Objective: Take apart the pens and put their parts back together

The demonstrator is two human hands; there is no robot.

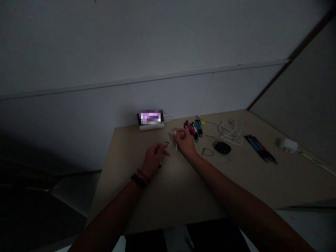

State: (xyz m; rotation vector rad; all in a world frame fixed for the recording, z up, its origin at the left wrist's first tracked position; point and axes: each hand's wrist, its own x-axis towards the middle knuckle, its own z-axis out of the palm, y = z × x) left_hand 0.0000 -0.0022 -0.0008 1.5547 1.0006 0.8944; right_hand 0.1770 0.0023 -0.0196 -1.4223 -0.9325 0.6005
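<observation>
My left hand (pixel 152 159) is closed over the table with a partly hidden pen piece (pixel 160 163) in its fingers, light-coloured with a dark lower end. To its right, my right hand (pixel 186 142) pinches a thin white stick (pixel 176 144) like a pen tube, held nearly upright. A small dark piece (pixel 167 142) shows between the two hands, too small to make out. Just beyond my right hand lie several pens (pixel 198 128) side by side, with red, white and blue barrels and black grips.
A phone (pixel 150 117) leans at the back on a white block (pixel 151 126). Rightward lie a white cable (pixel 228 132), a thin loop (pixel 208 152), a black rounded object (pixel 222 147), more pens (pixel 259 148) and a white plug (pixel 288 144). A wall (pixel 168 94) borders the table.
</observation>
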